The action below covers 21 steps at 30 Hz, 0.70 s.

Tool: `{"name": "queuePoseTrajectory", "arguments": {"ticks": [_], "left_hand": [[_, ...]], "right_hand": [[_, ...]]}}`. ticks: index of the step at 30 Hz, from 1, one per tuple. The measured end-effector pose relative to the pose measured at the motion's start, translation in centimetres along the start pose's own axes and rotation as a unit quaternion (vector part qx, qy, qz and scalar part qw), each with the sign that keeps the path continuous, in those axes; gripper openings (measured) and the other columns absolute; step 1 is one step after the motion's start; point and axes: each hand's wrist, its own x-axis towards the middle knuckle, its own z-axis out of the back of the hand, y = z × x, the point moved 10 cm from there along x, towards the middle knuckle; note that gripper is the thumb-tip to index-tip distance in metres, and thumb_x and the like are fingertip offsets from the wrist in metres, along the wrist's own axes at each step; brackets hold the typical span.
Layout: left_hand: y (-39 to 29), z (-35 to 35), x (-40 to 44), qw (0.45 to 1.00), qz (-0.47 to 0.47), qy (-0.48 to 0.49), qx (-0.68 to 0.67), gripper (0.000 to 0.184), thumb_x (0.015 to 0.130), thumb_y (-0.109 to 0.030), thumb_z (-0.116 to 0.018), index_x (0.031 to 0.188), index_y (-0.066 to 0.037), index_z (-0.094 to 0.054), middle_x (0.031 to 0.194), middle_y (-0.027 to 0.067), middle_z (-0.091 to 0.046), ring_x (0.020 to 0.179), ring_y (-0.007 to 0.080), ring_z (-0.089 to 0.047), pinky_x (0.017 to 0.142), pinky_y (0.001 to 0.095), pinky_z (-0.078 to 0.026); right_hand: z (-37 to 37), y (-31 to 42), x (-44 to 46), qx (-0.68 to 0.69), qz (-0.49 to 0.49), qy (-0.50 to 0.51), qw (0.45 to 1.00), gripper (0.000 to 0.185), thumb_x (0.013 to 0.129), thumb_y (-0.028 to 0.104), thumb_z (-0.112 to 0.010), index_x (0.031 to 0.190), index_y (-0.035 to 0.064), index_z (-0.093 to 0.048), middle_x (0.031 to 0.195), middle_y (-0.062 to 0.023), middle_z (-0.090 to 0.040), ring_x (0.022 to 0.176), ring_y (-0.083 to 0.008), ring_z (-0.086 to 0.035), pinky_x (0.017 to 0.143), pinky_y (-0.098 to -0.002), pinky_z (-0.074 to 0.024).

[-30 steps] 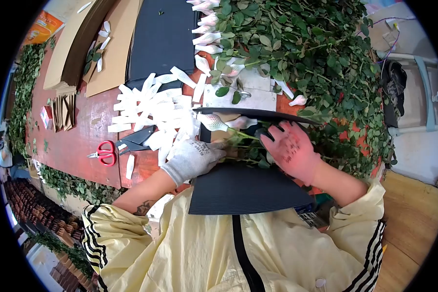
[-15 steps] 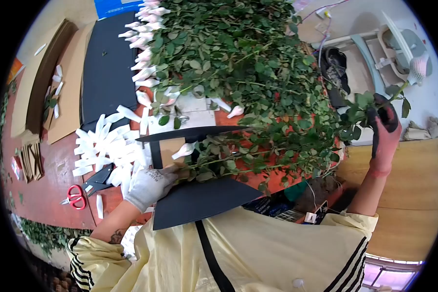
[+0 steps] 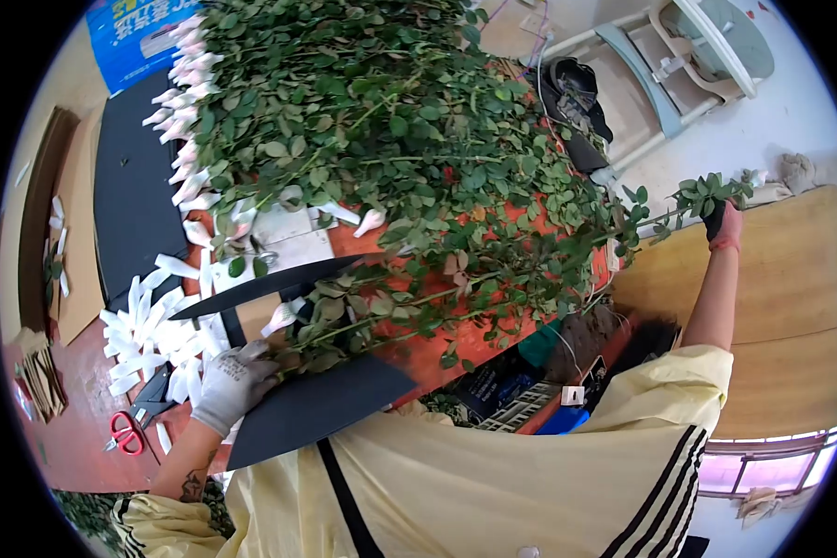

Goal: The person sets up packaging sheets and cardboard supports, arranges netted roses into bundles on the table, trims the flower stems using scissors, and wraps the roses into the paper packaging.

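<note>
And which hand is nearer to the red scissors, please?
Left. The left hand is up and to the right of the red scissors in the picture; the right hand is much farther right, gripping a leafy stem.

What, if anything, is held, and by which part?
The right hand grips a rose by its leafy stem; whether the left hand grips anything is unclear.

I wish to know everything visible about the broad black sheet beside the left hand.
The broad, matte black sheet looks like stiff card or plastic and seems to slope from leafy green stems toward the pale yellow jacket. Its lower edge is nearly straight. The grey-gloved left hand is at its upper left; contact is unclear. Whether it joins the narrow, curved black flap opposite is hidden.
</note>
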Motion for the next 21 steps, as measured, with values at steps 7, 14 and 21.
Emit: {"name": "queuePoseTrajectory", "arguments": {"ticks": [7,14,21], "left_hand": [[-0.5,-0.2,1.4,0.998,0.002,0.064,0.01,0.032,0.072,-0.023,-0.068,0.104,-0.019,-0.067,0.103,0.0078,-0.058,0.088,0.0266,-0.06,0.072,0.039,-0.048],[1.7,-2.9,-6.2,0.995,0.045,0.083,0.031,0.026,0.077,-0.027,-0.062,0.1,-0.015,-0.065,0.102,0.0053,-0.061,0.083,0.0258,-0.061,0.069,0.0401,-0.049],[-0.7,-0.7,-3.6,0.997,-0.011,-0.014,-0.074,0.024,0.08,-0.029,-0.06,0.097,-0.013,-0.065,0.105,0.0073,-0.058,0.087,0.0276,-0.061,0.075,0.039,-0.048]], "right_hand": [[3.9,-5.8,-0.4,0.038,-0.084,-0.204,0.975,0.017,0.086,0.012,-0.058,0.1,0.0023,-0.061,0.091,-0.0077,-0.063,0.08,-0.0187,-0.059,0.068,-0.0326,-0.0473],[-21.2,7.9,-11.2,-0.022,0.166,0.163,0.972,0.029,0.082,0.003,-0.058,0.111,0.0001,-0.057,0.102,-0.0113,-0.062,0.088,-0.0205,-0.058,0.079,-0.034,-0.0466],[-26.4,24.6,-25.5,-0.166,0.279,0.143,0.935,0.047,0.075,0.0,-0.068,0.119,-0.0057,-0.052,0.111,-0.013,-0.061,0.096,-0.0208,-0.057,0.09,-0.0338,-0.0443]]}}
